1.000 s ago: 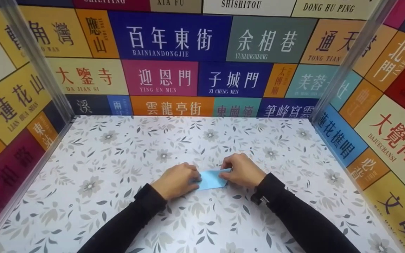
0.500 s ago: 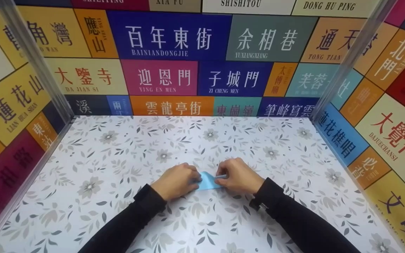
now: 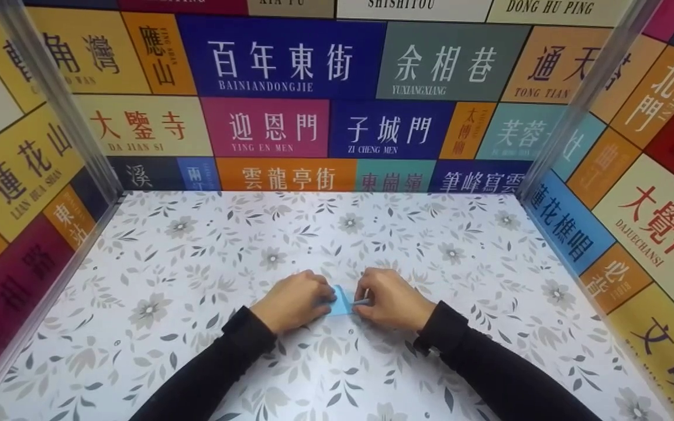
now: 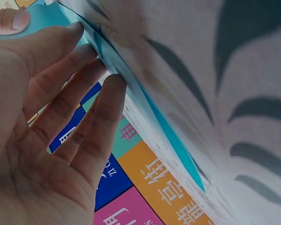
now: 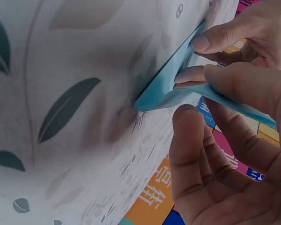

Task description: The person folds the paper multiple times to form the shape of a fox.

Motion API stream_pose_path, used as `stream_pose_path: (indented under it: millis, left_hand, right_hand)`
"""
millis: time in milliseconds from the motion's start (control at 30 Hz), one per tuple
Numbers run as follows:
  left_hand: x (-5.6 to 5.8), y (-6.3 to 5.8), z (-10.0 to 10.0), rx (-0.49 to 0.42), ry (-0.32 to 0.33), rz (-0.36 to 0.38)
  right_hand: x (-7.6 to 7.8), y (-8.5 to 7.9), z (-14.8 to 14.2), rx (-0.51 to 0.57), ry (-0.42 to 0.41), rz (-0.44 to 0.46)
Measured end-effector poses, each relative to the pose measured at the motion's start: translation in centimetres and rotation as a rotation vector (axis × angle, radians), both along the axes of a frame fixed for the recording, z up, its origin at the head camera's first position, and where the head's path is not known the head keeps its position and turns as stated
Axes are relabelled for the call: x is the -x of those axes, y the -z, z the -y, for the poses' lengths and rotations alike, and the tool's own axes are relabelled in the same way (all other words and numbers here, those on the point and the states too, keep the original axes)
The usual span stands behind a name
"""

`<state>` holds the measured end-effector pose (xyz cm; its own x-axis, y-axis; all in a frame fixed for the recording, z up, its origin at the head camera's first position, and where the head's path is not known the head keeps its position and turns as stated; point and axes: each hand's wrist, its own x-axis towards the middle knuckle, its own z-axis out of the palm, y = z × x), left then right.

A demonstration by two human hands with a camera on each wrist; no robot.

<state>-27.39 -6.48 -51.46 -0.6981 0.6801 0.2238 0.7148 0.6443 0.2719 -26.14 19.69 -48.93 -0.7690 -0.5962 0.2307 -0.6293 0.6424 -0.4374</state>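
A strip of light blue paper (image 3: pixel 340 303) lies between both hands on the flowered table surface. My left hand (image 3: pixel 293 301) presses its left part down with the fingertips; in the left wrist view those fingers (image 4: pixel 113 89) stand in a row along the paper (image 4: pixel 175 140). With thumb and fingers, my right hand (image 3: pixel 392 299) pinches the paper's other end, raised off the table. The right wrist view shows the paper (image 5: pixel 161 82) bending back on itself, its loose end passing beneath the right thumb (image 5: pixel 241 84). Fingers hide parts of the strip.
The white tabletop (image 3: pixel 208 345) has a grey leaf and flower pattern. Behind it stands a wall (image 3: pixel 281 64) of coloured panels with Chinese characters. Similar panels run along both sides, with clear plastic corner strips (image 3: pixel 583 88) at the back corners.
My right hand has moved left and slightly toward the person, bringing the paper's right end up and over toward the left hand. The left hand has stayed in place.
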Motion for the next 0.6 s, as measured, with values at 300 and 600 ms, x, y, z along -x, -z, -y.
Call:
stream_pose_path:
  millis: [300,600]
  left_hand:
    - [-0.1,0.0,0.2,-0.001,0.007,0.002]
    - [-0.1,0.0,0.4,-0.008,0.017,0.008]
  right_hand:
    - [-0.6,0.5,0.4,-0.020,-0.057,0.011]
    - [-0.8,1.1,0.5,-0.047,-0.108,-0.049]
